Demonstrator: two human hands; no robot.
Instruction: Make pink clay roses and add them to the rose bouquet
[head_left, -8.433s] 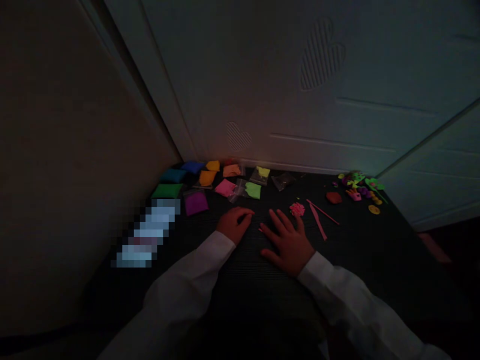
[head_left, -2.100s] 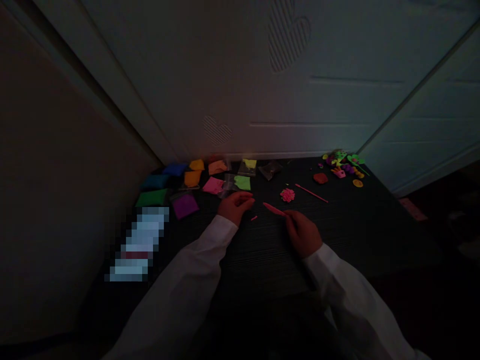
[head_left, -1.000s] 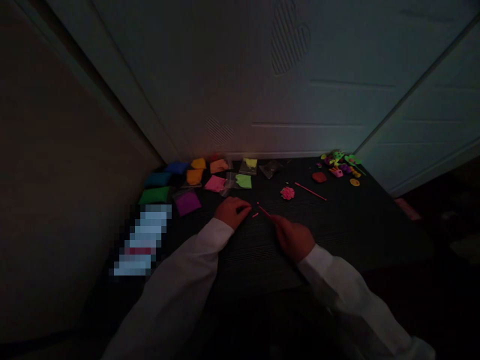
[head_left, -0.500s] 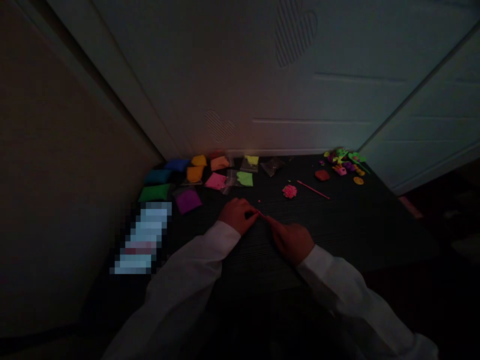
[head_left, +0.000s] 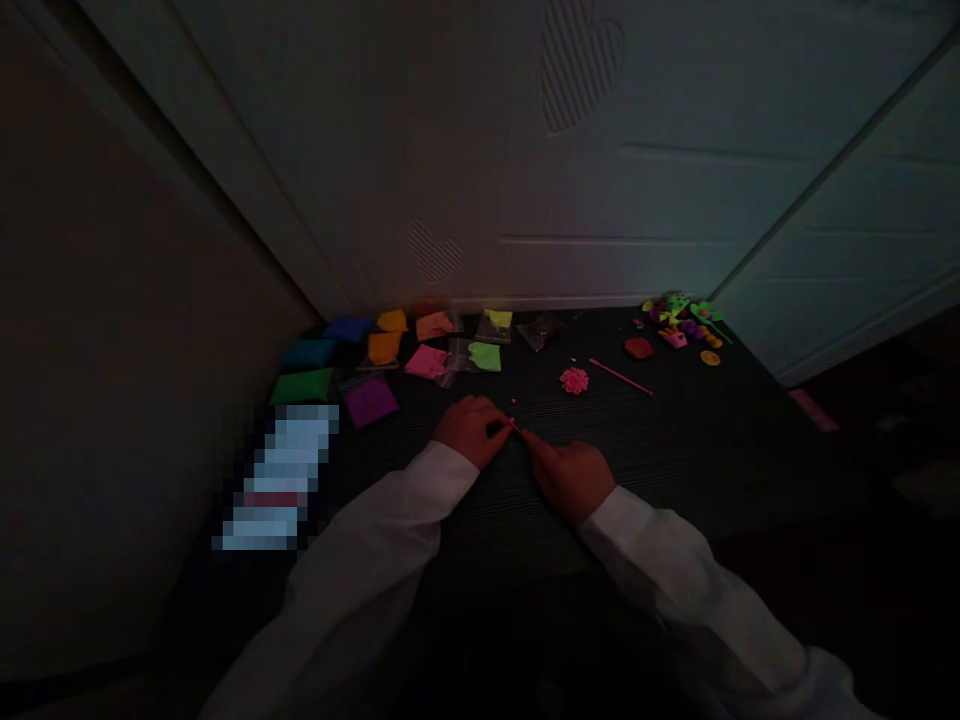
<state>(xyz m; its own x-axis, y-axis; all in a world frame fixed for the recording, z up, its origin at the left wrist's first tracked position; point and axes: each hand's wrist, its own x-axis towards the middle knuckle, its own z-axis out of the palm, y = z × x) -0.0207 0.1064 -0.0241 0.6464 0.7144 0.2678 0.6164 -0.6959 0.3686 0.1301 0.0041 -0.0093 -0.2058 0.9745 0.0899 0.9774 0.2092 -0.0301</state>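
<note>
Moved in close since a second ago: right hand (head_left: 574,478), now just beside the fingertips of the left hand (head_left: 466,432), with left hand also slid onto the pink strip (head_left: 512,421), then lying loose between both. At the centre of the table (head_left: 480,560), that strip, small and bright at the left fingertips. Left thumb and forefinger bent into a small ring, tips pinching the strip; wrist low, back of the hand upward, forearm in its left sleeve (head_left: 375,535) slanting in from the lower left. Right forefinger stretched forward, other fingers curled under, closed on the pink knife (head_left: 516,428), mostly hidden, tip towards the strip; right sleeve (head_left: 667,560) slanting in from the lower right. Just beyond the fingertips, a pink crumb (head_left: 514,401). Farther off, a pink flower cluster (head_left: 574,380), with a pink stick (head_left: 621,376) lying slantwise near it. Beyond to the right, a red-brown lump (head_left: 639,347), a yellow disc (head_left: 710,357) and a heap of colourful figures (head_left: 679,322). Along the back and left, clay in many colours, including a purple packet (head_left: 371,401) and a green packet (head_left: 302,385). At far left, a blurred pale rectangle (head_left: 281,475). Behind everything, a pale panel (head_left: 480,150) with raised hearts.
</note>
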